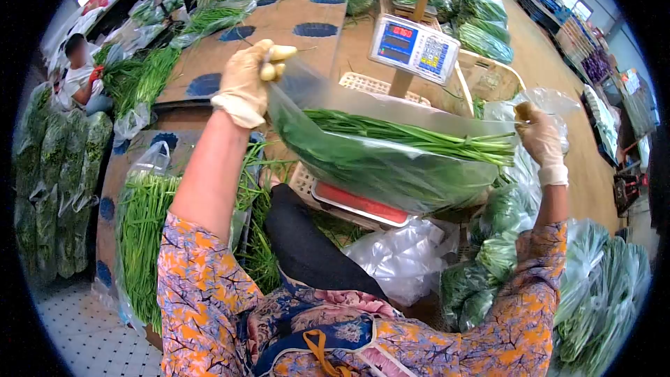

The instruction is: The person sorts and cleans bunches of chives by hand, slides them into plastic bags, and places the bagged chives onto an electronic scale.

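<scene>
A long clear plastic bag (391, 178) filled with thin green leafy stalks (419, 138), which look like chives, hangs stretched between my hands. My left hand (248, 80), in a pale glove, is closed on the bag's left end, held up high. At the other end, my gloved right hand (541, 138) grips the bag's right edge with its fingers curled. The pale cut ends of the stalks point toward my right hand. Below the bag is the red scale pan (359, 204), partly covered by it. Behind it stands the scale's display (413, 49), lit with red digits.
More bagged greens lie at left (146, 237) and lower right (600, 300). A heap of clear plastic bags (405, 255) rests near my knee. Cardboard sheets with dark round holes (279, 28) lie ahead. A cream basket (499, 77) stands beyond the scale. Another person (84, 77) sits far left.
</scene>
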Action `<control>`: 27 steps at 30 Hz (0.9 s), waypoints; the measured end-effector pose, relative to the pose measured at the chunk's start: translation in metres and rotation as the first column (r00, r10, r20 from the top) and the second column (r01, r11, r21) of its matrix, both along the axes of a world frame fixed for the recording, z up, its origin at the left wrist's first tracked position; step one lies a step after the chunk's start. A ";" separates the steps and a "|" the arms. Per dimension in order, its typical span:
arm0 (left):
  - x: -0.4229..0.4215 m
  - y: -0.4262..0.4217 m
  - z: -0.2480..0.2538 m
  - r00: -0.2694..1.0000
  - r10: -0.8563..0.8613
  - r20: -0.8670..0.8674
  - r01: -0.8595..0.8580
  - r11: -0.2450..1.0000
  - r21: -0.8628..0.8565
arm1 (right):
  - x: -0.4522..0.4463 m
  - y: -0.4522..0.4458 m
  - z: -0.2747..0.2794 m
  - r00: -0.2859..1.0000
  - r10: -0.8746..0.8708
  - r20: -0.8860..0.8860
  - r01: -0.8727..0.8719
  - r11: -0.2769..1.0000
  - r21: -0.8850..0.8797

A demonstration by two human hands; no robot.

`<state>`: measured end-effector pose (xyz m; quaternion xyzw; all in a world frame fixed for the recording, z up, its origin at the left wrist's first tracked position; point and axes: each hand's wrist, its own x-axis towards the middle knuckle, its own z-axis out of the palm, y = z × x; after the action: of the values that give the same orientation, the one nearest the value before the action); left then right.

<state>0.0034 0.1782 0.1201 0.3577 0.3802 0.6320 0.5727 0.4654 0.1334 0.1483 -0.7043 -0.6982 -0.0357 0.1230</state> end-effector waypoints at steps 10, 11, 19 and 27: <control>-0.011 0.008 0.000 0.989 -0.025 -0.142 0.039 0.994 0.098 | 0.011 0.003 0.003 0.602 0.054 -0.797 -0.186 0.980 -0.074; -0.009 0.005 0.000 0.983 0.042 -0.176 -0.024 0.995 0.100 | 0.017 0.000 -0.024 0.410 0.069 -0.910 -0.266 0.963 -0.047; 0.006 0.006 -0.012 0.966 0.067 -0.251 -0.078 0.996 -0.031 | -0.018 -0.028 0.001 0.474 -0.187 -0.861 -0.109 0.957 -0.268; 0.005 -0.015 -0.029 0.929 0.040 -0.367 -0.087 0.990 -0.112 | -0.029 -0.035 0.003 0.663 -0.138 -0.735 -0.149 0.939 -0.311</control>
<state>0.0087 0.1635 0.0912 0.4190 0.5304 0.5477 0.4932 0.4368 0.0982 0.1515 -0.6646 -0.5827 0.3794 0.2735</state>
